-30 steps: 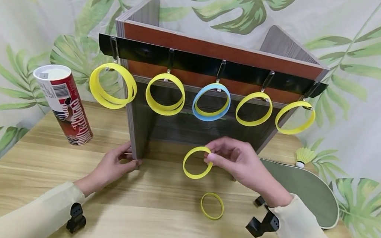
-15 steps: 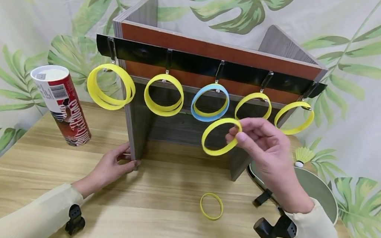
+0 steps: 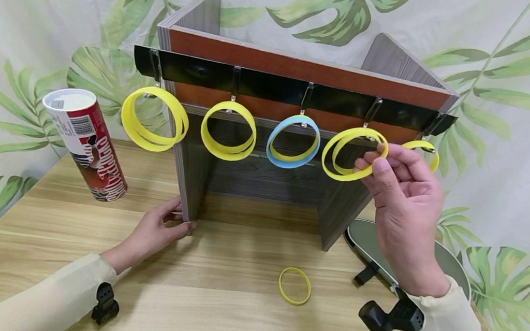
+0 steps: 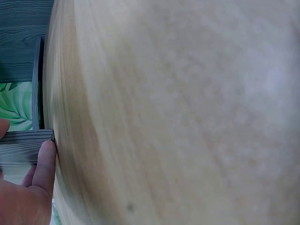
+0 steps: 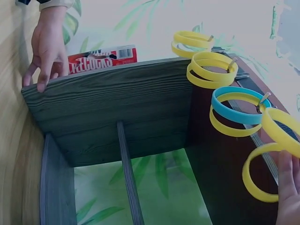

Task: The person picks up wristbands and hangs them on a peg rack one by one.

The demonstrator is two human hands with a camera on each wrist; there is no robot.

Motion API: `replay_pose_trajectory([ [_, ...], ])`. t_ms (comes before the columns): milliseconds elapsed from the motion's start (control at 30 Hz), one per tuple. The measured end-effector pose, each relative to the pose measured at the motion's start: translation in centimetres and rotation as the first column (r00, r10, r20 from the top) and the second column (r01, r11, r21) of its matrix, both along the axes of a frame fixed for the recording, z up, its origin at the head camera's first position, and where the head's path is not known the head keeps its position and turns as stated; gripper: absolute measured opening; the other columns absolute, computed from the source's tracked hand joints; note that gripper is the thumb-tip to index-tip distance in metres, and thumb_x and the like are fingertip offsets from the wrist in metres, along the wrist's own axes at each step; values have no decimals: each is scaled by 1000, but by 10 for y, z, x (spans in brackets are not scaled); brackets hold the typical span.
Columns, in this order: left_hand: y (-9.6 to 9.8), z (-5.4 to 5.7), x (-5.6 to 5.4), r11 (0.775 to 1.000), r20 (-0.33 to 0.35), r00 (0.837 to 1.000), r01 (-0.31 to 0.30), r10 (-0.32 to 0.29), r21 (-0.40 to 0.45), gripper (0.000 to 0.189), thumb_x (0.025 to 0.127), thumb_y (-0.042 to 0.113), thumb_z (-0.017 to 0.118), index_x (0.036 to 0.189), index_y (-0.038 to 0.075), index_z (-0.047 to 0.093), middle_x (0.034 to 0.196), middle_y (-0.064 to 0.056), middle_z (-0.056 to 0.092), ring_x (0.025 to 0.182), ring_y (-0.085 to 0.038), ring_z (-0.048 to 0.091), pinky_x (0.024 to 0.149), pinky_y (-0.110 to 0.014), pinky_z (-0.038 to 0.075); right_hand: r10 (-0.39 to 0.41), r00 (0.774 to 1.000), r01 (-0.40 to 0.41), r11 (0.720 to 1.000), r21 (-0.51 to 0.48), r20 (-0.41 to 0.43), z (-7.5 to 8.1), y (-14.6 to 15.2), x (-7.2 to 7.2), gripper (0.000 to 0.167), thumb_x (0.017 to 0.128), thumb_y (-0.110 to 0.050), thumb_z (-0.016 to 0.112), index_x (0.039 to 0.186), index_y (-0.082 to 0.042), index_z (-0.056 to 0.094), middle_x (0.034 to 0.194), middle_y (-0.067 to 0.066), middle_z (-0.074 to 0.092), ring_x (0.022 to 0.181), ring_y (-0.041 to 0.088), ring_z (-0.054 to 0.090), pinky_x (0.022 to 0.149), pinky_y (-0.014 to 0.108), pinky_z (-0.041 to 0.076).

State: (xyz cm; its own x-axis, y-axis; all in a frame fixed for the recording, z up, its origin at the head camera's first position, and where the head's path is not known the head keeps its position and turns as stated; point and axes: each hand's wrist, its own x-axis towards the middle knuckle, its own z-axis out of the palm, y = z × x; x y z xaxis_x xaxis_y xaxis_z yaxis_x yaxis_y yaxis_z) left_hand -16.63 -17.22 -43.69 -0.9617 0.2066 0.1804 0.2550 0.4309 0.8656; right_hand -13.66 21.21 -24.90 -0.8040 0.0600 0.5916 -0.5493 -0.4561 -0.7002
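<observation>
In the head view my right hand (image 3: 403,213) pinches a yellow wristband (image 3: 344,178) between thumb and fingers. The band overlaps another yellow wristband hanging on the fourth hook (image 3: 373,111). My left hand (image 3: 152,234) grips the lower end of the left side panel (image 3: 193,180) of a grey wooden stand; in the left wrist view its fingers (image 4: 46,161) lie on the panel's edge. Yellow wristbands and a blue wristband (image 3: 288,165) hang from the other hooks along a black strip (image 3: 271,87). The fifth hook's band (image 3: 415,144) is partly behind my right hand.
One loose yellow wristband (image 3: 293,302) lies on the wooden table (image 3: 216,307) before the stand. A red and white tube (image 3: 95,154) stands left of it. A green racket cover (image 3: 455,269) lies to the right, partly behind my right arm.
My right hand has carried its yellow wristband up and right, from low in front of the stand to the fourth hook. My left hand has stayed on the panel.
</observation>
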Motion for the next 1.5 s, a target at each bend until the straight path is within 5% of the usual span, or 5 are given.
replay_pose_trajectory([
  [167,0,-1,0,1000,-1,1000,-4,4,5,59,96,5,70,152,3,51,125,-25,72,112,-34,69,83,-18,56,-113,993,113,994,3,31,2,-3,-2,15,100,10,59,114,8,64,100,13,73,87,21,76,85,28,64],
  [700,0,0,1,1000,22,1000,-5,5,11,61,98,6,70,155,5,49,128,-26,71,114,-38,68,82,-20,57,-201,967,190,979,78,159,-7,-4,-4,15,98,7,64,113,6,65,97,12,72,85,18,77,85,28,64],
  [1167,0,-1,1,1000,15,1000,-1,1,19,62,97,5,70,156,5,48,130,-27,69,116,-39,68,82,-20,57,-193,957,124,947,295,217,-18,-2,-1,16,105,-5,59,120,0,64,110,8,78,98,17,77,94,31,62],
  [1500,0,0,1,1000,5,1000,-1,1,9,61,98,6,70,155,5,49,130,-25,70,116,-36,68,85,-19,55,-201,951,93,910,403,235,-29,-2,-3,15,106,-8,58,120,-4,64,105,3,77,96,15,77,95,31,62],
])
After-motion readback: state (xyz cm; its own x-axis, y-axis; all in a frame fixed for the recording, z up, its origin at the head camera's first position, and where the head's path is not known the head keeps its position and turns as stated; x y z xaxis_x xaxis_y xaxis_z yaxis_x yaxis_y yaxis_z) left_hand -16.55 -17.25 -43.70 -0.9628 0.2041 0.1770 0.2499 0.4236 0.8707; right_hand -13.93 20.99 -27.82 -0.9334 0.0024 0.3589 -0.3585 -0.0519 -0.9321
